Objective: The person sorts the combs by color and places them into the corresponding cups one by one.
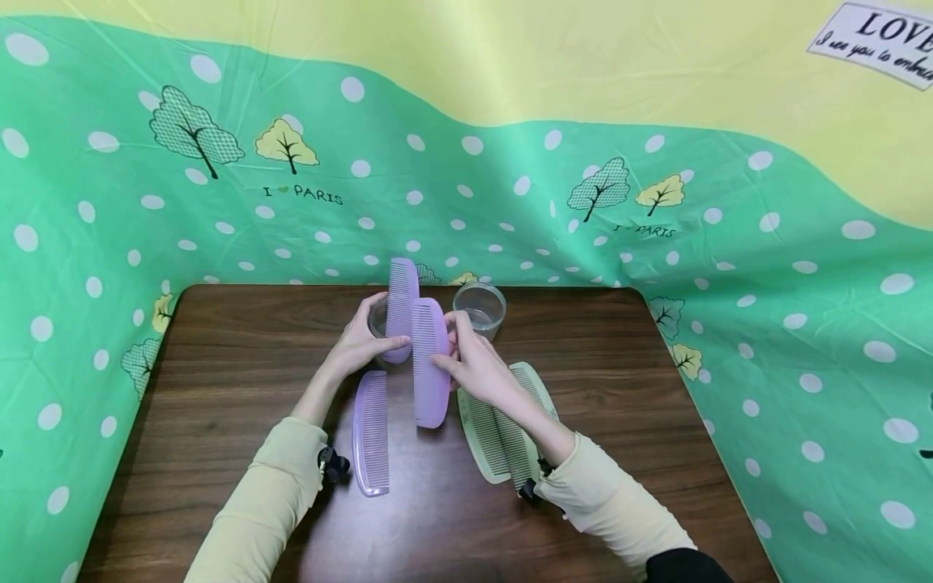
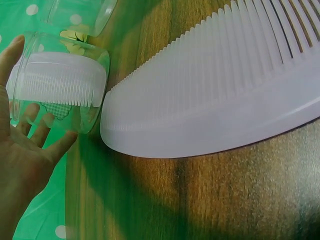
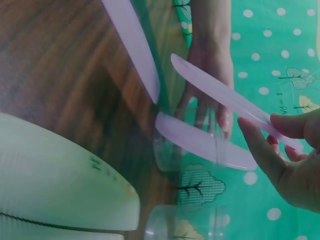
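Purple comb (image 1: 430,364) upright beside clear cup (image 1: 381,320)

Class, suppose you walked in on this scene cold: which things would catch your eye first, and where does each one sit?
First, the purple comb pinched in the right hand above the middle of the wooden table. Just behind it, the left hand grips a clear cup with another purple comb standing in it. A third purple comb lies flat near the left sleeve, and pale green combs lie under the right wrist.

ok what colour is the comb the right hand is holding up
Light purple. The comb pinched by the right hand shows best in the head view.
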A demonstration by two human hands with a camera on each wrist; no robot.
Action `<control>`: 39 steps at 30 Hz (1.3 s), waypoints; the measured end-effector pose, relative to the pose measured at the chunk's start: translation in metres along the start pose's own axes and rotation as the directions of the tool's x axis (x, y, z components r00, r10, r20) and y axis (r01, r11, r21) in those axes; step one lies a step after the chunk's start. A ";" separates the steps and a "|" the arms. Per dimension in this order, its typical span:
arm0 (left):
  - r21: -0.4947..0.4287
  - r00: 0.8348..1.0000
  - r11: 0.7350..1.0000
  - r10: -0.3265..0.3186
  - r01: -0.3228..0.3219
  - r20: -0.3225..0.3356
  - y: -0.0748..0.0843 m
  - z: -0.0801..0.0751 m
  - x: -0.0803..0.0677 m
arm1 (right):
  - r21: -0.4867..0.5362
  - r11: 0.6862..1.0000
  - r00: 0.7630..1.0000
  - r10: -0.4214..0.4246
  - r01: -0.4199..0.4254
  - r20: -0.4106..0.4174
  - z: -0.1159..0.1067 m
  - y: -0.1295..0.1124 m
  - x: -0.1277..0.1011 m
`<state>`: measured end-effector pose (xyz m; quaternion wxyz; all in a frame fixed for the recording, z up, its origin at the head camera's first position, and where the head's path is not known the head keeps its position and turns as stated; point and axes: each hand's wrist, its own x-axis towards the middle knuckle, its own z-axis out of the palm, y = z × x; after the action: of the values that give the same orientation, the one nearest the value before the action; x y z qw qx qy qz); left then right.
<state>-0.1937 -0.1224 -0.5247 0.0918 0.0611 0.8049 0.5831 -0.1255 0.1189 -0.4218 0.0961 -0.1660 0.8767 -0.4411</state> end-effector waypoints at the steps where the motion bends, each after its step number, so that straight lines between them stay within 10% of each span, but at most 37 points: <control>1: 0.001 1.000 1.000 -0.001 0.001 0.001 0.000 0.000 0.000 | -0.007 1.000 1.000 -0.008 0.008 -0.014 -0.002 -0.001 0.001; 39: -0.003 1.000 1.000 -0.006 0.006 0.011 -0.001 0.000 0.000 | -0.215 0.946 0.917 -0.295 0.241 -0.267 -0.024 -0.037 0.074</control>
<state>-0.1938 -0.1226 -0.5261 0.0980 0.0619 0.8038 0.5835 -0.1939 0.0884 -0.3799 -0.1128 -0.2250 0.8857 -0.3902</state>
